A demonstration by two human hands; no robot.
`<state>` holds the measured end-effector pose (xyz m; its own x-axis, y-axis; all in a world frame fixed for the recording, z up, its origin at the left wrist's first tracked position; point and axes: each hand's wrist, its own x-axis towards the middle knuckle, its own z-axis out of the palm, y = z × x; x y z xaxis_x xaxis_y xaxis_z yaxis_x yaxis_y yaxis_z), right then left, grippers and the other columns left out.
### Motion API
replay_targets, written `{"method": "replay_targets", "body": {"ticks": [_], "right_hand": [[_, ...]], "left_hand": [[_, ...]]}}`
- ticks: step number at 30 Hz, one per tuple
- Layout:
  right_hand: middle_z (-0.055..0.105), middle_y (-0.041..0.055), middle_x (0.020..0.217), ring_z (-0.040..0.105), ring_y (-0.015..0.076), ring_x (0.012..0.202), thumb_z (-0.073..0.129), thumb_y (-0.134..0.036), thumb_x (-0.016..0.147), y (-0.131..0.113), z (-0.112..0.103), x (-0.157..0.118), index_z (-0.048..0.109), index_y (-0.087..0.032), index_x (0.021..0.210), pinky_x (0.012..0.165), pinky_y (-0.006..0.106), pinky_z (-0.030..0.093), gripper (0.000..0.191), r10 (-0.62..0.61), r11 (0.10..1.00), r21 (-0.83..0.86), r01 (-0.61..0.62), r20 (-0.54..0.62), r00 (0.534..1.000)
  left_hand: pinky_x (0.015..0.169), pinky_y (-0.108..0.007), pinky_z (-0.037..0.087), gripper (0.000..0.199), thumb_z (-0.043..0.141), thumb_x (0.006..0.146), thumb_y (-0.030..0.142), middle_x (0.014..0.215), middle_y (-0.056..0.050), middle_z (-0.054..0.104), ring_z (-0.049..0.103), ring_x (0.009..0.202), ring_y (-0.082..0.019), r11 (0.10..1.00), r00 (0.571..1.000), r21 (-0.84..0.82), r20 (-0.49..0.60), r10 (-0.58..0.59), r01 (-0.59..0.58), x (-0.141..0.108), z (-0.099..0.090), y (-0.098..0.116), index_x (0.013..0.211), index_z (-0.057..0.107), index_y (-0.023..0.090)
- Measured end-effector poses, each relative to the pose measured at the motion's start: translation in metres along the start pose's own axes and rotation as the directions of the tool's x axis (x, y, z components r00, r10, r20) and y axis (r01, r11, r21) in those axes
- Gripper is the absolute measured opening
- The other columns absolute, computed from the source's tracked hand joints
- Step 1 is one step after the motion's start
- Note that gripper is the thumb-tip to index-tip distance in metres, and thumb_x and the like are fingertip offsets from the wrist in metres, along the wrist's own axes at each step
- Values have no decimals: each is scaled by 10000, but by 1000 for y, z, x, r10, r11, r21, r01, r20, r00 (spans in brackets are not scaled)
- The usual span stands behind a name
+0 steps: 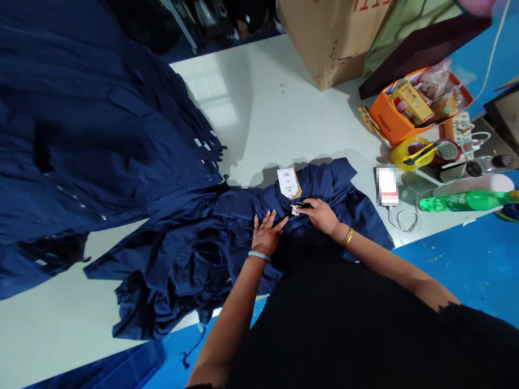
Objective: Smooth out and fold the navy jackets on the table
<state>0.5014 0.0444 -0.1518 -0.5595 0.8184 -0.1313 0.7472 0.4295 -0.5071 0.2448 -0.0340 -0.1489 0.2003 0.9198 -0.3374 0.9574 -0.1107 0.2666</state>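
A navy blue garment [186, 243] lies bunched on the white table in front of me. My left hand [266, 236], with a pale bangle at the wrist, rests on the cloth with its fingers spread. My right hand [321, 217], with a gold bangle, pinches a small white label [295, 209] beside a black loop on the garment. Just beyond the fingers, a white hang tag [287, 182] with a barcode lies face up, with a brown tag partly under it.
Piled navy garments [101, 124] cover the left of the table [267, 108]. A cardboard box [332, 43] stands at the back. On the right are an orange box [389, 116] of packets, yellow tape [401, 154], a phone-like device [388, 186] with a cable and a green bottle [466, 201].
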Motion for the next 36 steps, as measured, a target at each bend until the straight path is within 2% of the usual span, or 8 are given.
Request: {"method": "replay_targets", "body": {"ticks": [8, 15, 22, 24, 27, 30, 34, 36], "right_hand": [[641, 92, 1486, 580, 303, 1272, 605, -192, 1016, 0, -9, 2, 775, -347, 1320, 1048, 453, 489, 381, 4, 999, -39, -5, -36, 999], [697, 134, 1311, 553, 344, 1226, 642, -196, 964, 20, -53, 38, 812, -230, 954, 1024, 497, 449, 174, -34, 995, -98, 25, -96, 995], [678, 141, 1344, 591, 312, 1279, 552, -250, 1013, 51, -109, 100, 764, -192, 1237, 1157, 489, 450, 314, 82, 992, 125, -24, -487, 869], [639, 160, 1453, 557, 330, 1378, 635, -294, 979, 69, -115, 108, 695, -169, 1380, 1218, 514, 410, 424, 128, 987, 149, -67, -454, 882], [441, 214, 1665, 357, 413, 1571, 848, -388, 827, 103, -117, 110, 512, -146, 1582, 1298, 612, 269, 861, 252, 965, 140, -221, -276, 928], [233, 266, 1752, 175, 470, 1635, 935, -430, 714, 135, -111, 107, 268, -136, 1704, 1295, 687, 203, 1230, 450, 888, 185, -422, -150, 880], [364, 329, 1673, 373, 428, 1572, 900, -438, 738, 162, -95, 109, 81, -70, 1724, 1266, 602, 349, 1333, 568, 767, 407, -497, -70, 820], [492, 329, 1584, 501, 406, 1490, 901, -434, 734, 166, -85, 113, 64, -60, 1721, 1233, 573, 413, 1347, 584, 728, 484, -485, -67, 809]], "left_hand": [[1334, -655, 99, 556, 603, 1010, 235, 1732, -66, 376, 322, 1619, -299, 1000, 999, 8, -42, 17, -17, -1, -7, -1, 1526, 591, 442], [1321, -700, 23, 625, 584, 1020, 359, 1760, -122, 294, 199, 1654, -368, 984, 960, 99, -254, -116, 145, 6, -53, -27, 1636, 478, 324], [1318, -637, -109, 982, 663, 939, 394, 1702, -212, 399, 275, 1635, -350, 938, 943, 187, -222, -250, 292, 41, -105, -67, 1737, 150, 143], [1310, -632, -130, 1034, 692, 914, 418, 1660, -237, 457, 319, 1616, -356, 934, 948, 197, -177, -265, 298, 49, -112, -73, 1732, 139, 114], [1300, -625, -158, 1100, 737, 875, 469, 1649, -252, 466, 329, 1611, -353, 929, 956, 231, -118, -268, 289, 61, -118, -78, 1728, 143, 110], [1300, -652, -130, 1248, 792, 807, 565, 1684, -267, 402, 281, 1629, -369, 917, 944, 226, -48, -326, 328, 74, -123, -84, 1732, 88, 110], [1315, -683, 63, 1376, 753, 750, 751, 1765, -256, 205, 128, 1663, -404, 906, 900, 121, 119, -420, 407, 92, -134, -93, 1737, 29, 122], [1329, -628, 113, 1358, 711, 760, 788, 1781, -245, 149, 73, 1670, -395, 897, 895, 135, 99, -434, 420, 97, -136, -96, 1737, 47, 118]]}}
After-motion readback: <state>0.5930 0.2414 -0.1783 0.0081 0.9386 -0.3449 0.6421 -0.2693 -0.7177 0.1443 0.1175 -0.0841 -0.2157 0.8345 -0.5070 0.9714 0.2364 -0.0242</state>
